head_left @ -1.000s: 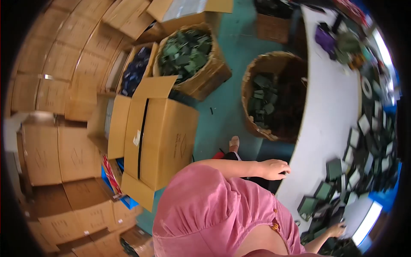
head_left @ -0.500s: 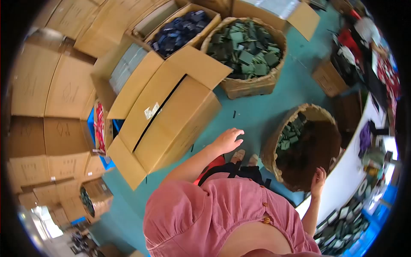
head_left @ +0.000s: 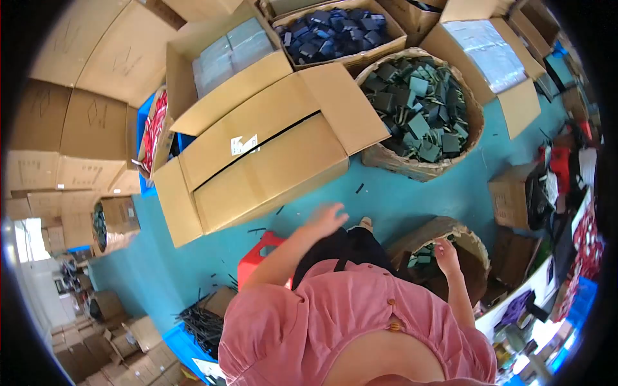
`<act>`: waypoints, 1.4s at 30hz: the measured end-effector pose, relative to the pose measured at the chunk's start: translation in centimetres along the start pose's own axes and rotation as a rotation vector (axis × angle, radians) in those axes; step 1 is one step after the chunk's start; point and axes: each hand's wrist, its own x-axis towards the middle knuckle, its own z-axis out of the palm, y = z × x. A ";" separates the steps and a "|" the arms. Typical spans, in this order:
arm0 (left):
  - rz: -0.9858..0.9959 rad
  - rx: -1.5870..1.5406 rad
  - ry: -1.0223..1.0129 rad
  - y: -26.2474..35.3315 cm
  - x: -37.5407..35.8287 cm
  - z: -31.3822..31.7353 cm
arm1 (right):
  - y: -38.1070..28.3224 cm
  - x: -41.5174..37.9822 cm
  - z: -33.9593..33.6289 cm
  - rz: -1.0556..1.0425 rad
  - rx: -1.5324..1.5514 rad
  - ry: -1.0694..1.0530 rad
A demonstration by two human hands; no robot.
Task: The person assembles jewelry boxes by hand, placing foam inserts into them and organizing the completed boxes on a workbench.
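Note:
My left hand (head_left: 327, 220) is in mid-air, right of a red plastic stool (head_left: 261, 257) and below the large carton. Its outline is blurred; the fingers look stretched out, with nothing seen in them. My right hand (head_left: 445, 255) is raised over the round cardboard bin (head_left: 473, 248), its fingers loosely bent and apart, holding nothing visible. Inside that bin lie some flat green pieces (head_left: 421, 257), partly hidden by my hand and body. In front of me stands a large cardboard carton (head_left: 270, 180), its outer flaps spread and a dark gap between its inner flaps.
A fuller bin (head_left: 477, 122) of green pieces and a box of dark blue pieces (head_left: 335, 35) stand ahead. Open cartons hold plastic-wrapped stacks (head_left: 486, 51). Stacked cartons (head_left: 93, 122) line the left. Black strips (head_left: 203, 321) lie low left; a white table (head_left: 537, 280) is at right.
My view has turned right, so the large carton and bins sit differently in it. The red stool shows more fully. My right hand now appears over the bin's opening; both hands still look empty.

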 end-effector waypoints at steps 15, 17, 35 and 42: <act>-0.521 0.389 0.289 -33.5 13.2 -13.1 | -25.9 19.3 14.5 -0.424 -0.178 -0.381; -0.354 0.317 0.300 -29.2 9.4 -17.0 | -30.8 21.2 17.1 -0.570 -0.160 -0.345; -0.567 -1.227 -0.678 -21.8 -6.8 -8.7 | -29.8 40.2 40.3 -0.266 -0.495 -0.826; -0.438 -1.297 -0.370 -28.9 -0.8 -7.5 | -36.9 47.5 43.6 -0.170 -0.157 -0.136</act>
